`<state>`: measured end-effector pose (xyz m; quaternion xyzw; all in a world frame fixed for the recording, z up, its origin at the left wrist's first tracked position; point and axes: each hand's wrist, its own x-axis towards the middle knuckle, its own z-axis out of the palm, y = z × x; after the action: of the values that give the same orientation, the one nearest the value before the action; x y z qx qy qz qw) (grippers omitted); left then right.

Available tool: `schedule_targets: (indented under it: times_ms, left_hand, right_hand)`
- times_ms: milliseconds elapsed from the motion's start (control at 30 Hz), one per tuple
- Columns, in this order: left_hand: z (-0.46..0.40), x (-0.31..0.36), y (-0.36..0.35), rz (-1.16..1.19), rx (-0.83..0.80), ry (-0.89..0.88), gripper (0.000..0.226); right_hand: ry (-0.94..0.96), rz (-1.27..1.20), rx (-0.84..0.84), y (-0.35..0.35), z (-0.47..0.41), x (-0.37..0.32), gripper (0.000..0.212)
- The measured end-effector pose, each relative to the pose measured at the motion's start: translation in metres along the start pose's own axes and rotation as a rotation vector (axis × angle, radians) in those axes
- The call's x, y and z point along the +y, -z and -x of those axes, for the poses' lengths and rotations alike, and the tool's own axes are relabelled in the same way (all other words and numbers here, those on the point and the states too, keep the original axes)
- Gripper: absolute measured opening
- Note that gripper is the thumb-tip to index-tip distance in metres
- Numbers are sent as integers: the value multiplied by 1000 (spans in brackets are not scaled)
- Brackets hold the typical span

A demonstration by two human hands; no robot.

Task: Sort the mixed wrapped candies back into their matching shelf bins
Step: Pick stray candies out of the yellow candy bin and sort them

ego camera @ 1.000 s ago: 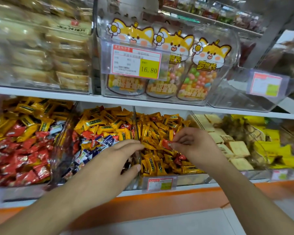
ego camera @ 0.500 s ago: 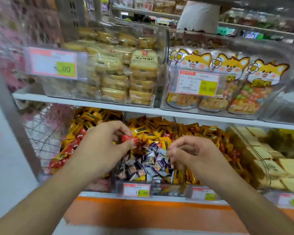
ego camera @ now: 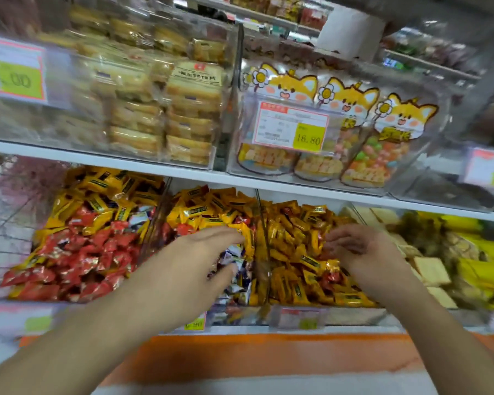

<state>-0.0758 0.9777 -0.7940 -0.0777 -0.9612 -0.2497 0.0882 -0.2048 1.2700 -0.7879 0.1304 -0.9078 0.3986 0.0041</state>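
Observation:
Three clear bins of wrapped candies fill the lower shelf. The left bin [ego camera: 17, 297] holds red candies [ego camera: 77, 260] in front and yellow ones behind. The middle bin [ego camera: 240, 315] mixes yellow candies [ego camera: 208, 212] with blue-and-white candies [ego camera: 236, 265]. The right bin [ego camera: 351, 316] holds orange-yellow candies [ego camera: 291, 240] with a few red ones [ego camera: 332, 276] among them. My left hand [ego camera: 194, 260] hovers over the middle bin, fingers straight, holding nothing. My right hand [ego camera: 360, 252] hangs over the right bin with loosely bent fingers and nothing visible in it.
Farther right sit beige biscuit packs [ego camera: 431, 269] and yellow packets [ego camera: 479, 252]. The upper shelf carries cake packs [ego camera: 160, 109] and fox-printed candy tubs [ego camera: 354, 138] behind a 16.80 price tag [ego camera: 293, 129]. An orange ledge [ego camera: 268, 354] runs under the bins. A wire rack [ego camera: 9, 212] stands left.
The red candy my left hand pinched half a second ago is gone from it; that hand now stretches flat over the middle bin. My right hand has opened. The view shifted right.

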Motion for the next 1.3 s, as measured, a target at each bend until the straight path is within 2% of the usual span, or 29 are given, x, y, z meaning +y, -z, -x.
schedule_targets:
  times_ms: [133,267,400,667,900,1000,1100,1200,1300]
  left_hand:
    - [-12,27,-31,38,-122,-77,59]
    - [-15,34,-47,24,-119,-106,59]
    - [-15,28,-50,43,-135,-99,59]
    - [-19,25,-59,16,-119,-103,62]
    - [-14,28,-48,46,-154,-77,59]
    - [-12,29,-45,53,-162,-69,57]
    - [-14,28,-43,120,-104,-55,53]
    - [-16,31,-34,262,-30,20,50]
    - [-14,34,-20,605,-53,153,60]
  right_hand:
    - [-13,230,-46,15,-1,38,40]
    - [-58,370,-172,13,-4,50,23]
    - [-16,506,-250,6,-10,49,32]
    - [-4,597,-220,-10,-17,51,14]
    - [-26,439,-82,-1,-16,50,16]
    - [-51,251,-25,14,-7,35,17]
    - [-44,31,-37,18,6,7,14]
    - [35,-130,-87,8,20,-24,15]
    - [106,-270,-166,-10,31,-53,17]
